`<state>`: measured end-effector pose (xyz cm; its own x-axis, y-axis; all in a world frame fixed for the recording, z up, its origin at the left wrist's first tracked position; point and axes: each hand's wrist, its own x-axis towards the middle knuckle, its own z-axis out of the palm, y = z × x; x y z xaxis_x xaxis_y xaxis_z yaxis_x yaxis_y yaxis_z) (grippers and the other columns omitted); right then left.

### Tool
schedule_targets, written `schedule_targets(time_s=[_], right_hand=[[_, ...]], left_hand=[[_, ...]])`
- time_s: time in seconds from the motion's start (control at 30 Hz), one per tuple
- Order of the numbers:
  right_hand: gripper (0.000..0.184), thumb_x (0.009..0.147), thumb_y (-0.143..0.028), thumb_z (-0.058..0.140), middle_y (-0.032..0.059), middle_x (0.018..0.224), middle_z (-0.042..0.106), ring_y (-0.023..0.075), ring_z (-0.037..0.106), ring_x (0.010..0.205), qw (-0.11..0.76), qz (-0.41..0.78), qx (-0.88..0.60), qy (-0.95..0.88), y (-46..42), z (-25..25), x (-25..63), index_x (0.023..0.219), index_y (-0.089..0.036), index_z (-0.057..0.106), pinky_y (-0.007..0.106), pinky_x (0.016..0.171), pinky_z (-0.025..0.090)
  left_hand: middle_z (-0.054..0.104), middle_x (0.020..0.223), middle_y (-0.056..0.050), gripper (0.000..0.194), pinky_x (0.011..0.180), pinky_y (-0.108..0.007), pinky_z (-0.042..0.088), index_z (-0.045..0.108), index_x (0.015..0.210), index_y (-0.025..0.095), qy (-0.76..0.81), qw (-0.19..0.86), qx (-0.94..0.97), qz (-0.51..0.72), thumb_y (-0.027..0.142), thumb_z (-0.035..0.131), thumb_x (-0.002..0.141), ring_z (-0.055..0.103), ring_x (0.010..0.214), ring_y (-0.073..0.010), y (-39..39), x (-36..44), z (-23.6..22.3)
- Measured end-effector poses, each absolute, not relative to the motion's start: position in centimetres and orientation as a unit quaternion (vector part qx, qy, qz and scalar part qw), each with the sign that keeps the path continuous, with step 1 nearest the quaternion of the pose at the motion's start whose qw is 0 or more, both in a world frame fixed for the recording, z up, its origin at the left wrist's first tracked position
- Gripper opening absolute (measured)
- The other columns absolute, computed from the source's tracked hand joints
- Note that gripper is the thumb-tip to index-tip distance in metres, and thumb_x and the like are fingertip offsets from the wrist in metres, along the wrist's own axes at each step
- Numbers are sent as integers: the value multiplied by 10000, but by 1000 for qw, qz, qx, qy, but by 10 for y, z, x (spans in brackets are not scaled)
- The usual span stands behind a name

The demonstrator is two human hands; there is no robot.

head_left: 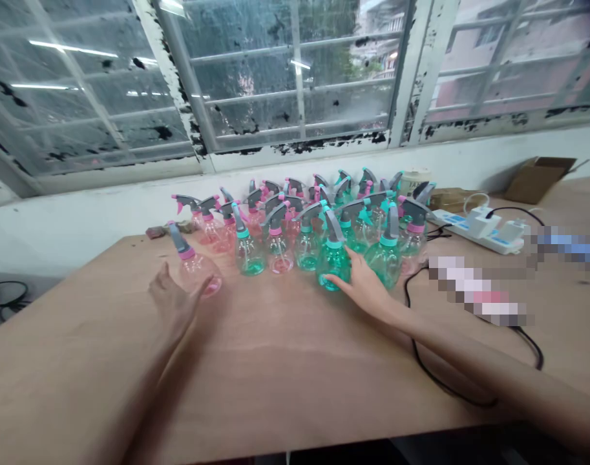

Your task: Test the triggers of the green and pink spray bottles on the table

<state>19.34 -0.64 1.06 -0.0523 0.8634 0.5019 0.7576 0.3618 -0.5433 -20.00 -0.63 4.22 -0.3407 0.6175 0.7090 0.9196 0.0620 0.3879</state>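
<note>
A pink-tinted spray bottle [201,270] with a grey and pink trigger head leans a little at the left end of the group. My left hand [173,298] is close against it, fingers spread at its left and the thumb overlapping its lower front. Whether they touch is unclear. My right hand [369,284] is on a green spray bottle [331,261] in the front row, thumb across its lower front and fingers at its right side. Another green spray bottle [386,258] stands just behind that hand, partly covered by it.
Several more pink and green spray bottles [251,252] crowd the wooden table [256,374] towards the wall. A white power strip [493,232] with plugs, a black cable [421,361] and a cardboard box [539,177] lie at the right. Windows [285,71] rise behind.
</note>
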Motion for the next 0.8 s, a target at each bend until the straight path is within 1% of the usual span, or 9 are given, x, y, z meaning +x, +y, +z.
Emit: schedule_targets(time_s=[0.07, 0.13, 0.17, 0.2, 0.27, 0.37, 0.63, 0.7, 0.8], right_hand=[[976, 818, -729, 452, 295, 1390, 425, 408, 389, 1341, 395, 83, -563, -722, -9, 9, 193, 1470, -43, 215, 545, 989, 441], [984, 807, -728, 472, 281, 1428, 385, 409, 372, 1352, 398, 96, -561, -719, -10, 7, 191, 1487, -83, 174, 565, 992, 431], [988, 800, -730, 482, 276, 1439, 370, 410, 361, 1358, 403, 100, -561, -716, -10, 6, 190, 1491, -100, 163, 574, 995, 425], [994, 793, -733, 489, 276, 1444, 357, 410, 351, 1364, 408, 102, -562, -712, -11, 4, 189, 1490, -105, 158, 578, 1001, 417], [999, 791, -733, 491, 285, 1443, 341, 406, 343, 1369, 417, 106, -563, -705, -10, 2, 186, 1483, -92, 162, 576, 1022, 398], [991, 792, -736, 483, 285, 1426, 359, 399, 365, 1357, 429, 112, -562, -698, -8, 1, 179, 1472, -84, 175, 580, 1043, 373], [1017, 759, -749, 517, 301, 1432, 380, 427, 415, 1318, 411, 133, -578, -693, -6, 8, 165, 1449, -68, 211, 584, 1017, 404], [1016, 759, -754, 512, 301, 1423, 392, 422, 413, 1322, 411, 127, -573, -698, -7, 7, 164, 1446, -69, 211, 576, 1026, 402], [997, 761, -756, 506, 292, 1400, 418, 423, 435, 1305, 426, 118, -565, -697, -8, 5, 163, 1449, -98, 207, 591, 1003, 415]], left_hand=[[410, 1407, -169, 765, 1070, -558, 330, 339, 1355, 178, -673, 198, -567, -431, 486, 697, 753, 362, 1317, -367, -15, -184, 41], [494, 1321, -136, 565, 1073, -507, 347, 421, 1280, 201, -613, 171, -631, -444, 417, 646, 809, 419, 1284, -318, -18, -163, 40], [502, 1306, -137, 531, 1065, -500, 357, 438, 1263, 202, -591, 139, -652, -454, 404, 638, 815, 437, 1273, -314, -16, -152, 40], [492, 1322, -139, 566, 1053, -494, 373, 424, 1283, 202, -590, 123, -657, -454, 425, 640, 810, 448, 1268, -314, -11, -142, 40], [408, 1421, -164, 771, 1061, -521, 351, 335, 1370, 197, -644, 55, -620, -446, 488, 698, 755, 403, 1316, -347, 5, -123, 40], [377, 1440, -255, 948, 1028, -531, 384, 273, 1409, 121, -671, 2, -602, -433, 544, 737, 698, 410, 1316, -397, 37, -106, 38], [443, 1401, -253, 830, 1053, -504, 366, 322, 1385, 104, -665, 0, -603, -441, 475, 707, 750, 423, 1315, -382, 59, -113, 25], [400, 1415, -279, 854, 1069, -540, 328, 282, 1400, 64, -659, 16, -604, -447, 466, 691, 768, 366, 1343, -408, 54, -118, 25], [247, 1486, -299, 847, 1107, -570, 249, 211, 1425, 37, -635, 55, -619, -459, 429, 652, 817, 209, 1409, -419, 43, -115, 30]])
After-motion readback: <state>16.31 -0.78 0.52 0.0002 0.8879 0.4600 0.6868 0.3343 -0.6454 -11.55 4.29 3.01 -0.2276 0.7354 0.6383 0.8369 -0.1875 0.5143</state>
